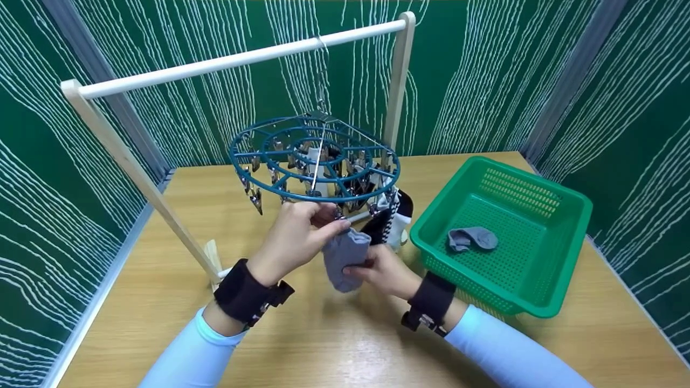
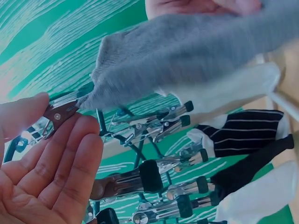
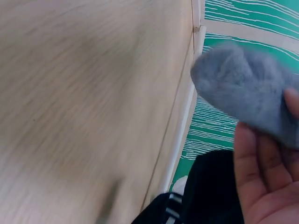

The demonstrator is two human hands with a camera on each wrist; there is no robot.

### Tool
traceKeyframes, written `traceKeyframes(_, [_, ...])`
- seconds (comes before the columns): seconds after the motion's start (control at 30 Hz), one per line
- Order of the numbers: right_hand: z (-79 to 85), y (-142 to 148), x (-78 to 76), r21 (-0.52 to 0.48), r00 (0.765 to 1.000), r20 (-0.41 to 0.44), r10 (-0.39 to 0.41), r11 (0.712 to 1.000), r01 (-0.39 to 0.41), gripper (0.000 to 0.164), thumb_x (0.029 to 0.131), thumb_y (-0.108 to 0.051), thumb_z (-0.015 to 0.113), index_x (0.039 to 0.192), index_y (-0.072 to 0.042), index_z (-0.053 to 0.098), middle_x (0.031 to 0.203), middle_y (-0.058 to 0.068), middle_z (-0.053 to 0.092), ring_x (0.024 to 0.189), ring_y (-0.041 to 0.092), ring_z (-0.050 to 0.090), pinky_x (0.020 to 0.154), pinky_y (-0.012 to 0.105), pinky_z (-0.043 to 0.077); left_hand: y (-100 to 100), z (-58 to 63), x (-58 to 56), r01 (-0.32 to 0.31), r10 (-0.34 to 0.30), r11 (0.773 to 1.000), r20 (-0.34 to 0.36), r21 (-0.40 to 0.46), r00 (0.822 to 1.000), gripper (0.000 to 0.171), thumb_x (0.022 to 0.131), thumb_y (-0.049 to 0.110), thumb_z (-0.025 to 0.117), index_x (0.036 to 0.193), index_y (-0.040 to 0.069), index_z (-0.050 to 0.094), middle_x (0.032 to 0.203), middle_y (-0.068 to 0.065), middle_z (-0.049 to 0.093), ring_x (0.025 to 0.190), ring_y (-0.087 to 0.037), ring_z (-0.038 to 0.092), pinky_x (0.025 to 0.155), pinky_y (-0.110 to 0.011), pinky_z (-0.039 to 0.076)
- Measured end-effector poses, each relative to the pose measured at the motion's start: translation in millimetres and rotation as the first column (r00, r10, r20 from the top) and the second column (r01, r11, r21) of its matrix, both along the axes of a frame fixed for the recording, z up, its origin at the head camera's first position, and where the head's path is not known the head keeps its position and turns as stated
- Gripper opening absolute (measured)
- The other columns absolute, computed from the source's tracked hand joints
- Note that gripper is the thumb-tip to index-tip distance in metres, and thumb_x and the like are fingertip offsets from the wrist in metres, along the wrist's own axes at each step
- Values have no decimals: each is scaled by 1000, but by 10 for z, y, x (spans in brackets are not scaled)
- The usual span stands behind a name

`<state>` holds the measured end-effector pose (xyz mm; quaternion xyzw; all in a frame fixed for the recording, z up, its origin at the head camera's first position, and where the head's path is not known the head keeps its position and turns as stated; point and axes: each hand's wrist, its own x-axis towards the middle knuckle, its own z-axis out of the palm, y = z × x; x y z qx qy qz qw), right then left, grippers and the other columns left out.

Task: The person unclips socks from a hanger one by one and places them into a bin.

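Observation:
A grey sock [image 1: 345, 264] hangs below the near edge of a round blue clip hanger [image 1: 334, 200]. My left hand [image 1: 294, 234] pinches a metal clip [image 2: 58, 109] between thumb and fingers, and the clip's tip meets one corner of the sock's cuff in the left wrist view. Lower down, my right hand [image 1: 391, 272] holds the sock's side between thumb and fingers. The toe end of the sock sticks out past the right fingers in the right wrist view. A second grey sock [image 1: 482, 237] lies in the green basket [image 1: 463, 280].
A wooden stand with a white bar [image 1: 242, 58] carries the hanger. Several clips dangle from its rings. Other socks hang on the far and right side, among them a striped black one [image 2: 252, 133] and a white one [image 2: 257, 191]. Green walls surround the table.

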<state>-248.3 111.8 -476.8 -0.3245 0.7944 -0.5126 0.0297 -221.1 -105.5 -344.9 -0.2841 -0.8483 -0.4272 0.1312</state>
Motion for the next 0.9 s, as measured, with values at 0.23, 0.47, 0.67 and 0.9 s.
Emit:
traceKeyframes(0.23, [-28, 3, 27, -29, 999, -13, -47, 999, 46, 20, 96, 4, 74, 114, 12, 77, 112, 27, 80, 105, 43, 79, 92, 43, 67, -1, -50, 36, -15, 16, 1000, -32, 14, 999, 15, 97, 12, 81, 100, -3, 79, 94, -15, 82, 80, -25, 76, 73, -40, 66])
traceKeyframes(0.47, [-26, 7, 48, -49, 998, -14, -57, 997, 57, 19, 97, 6, 71, 113, 14, 77, 110, 29, 80, 102, 44, 79, 90, 45, 67, 15, -80, 39, -17, 17, 1000, -67, 8, 998, 11, 97, 10, 81, 96, -1, 79, 89, -14, 81, 80, -25, 75, 75, -46, 65])
traceKeyframes(0.67, [-52, 31, 55, -26, 997, -18, -78, 997, 77, 16, 97, 5, 72, 109, 12, 79, 107, 26, 81, 99, 36, 79, 86, 31, 65, 15, -64, 42, -45, 44, 999, -88, -5, 995, 8, 96, 7, 80, 93, 0, 78, 86, -12, 80, 78, -23, 72, 74, -35, 60])
traceKeyframes(0.9, [-123, 106, 43, 4, 991, -68, -113, 994, 113, 8, 93, 7, 73, 97, 10, 80, 94, 19, 81, 84, 14, 73, 77, 23, 61, -4, -61, 41, -39, 40, 999, -121, 11, 992, 9, 96, 7, 80, 90, 0, 78, 82, -10, 79, 73, -20, 70, 67, -30, 56])
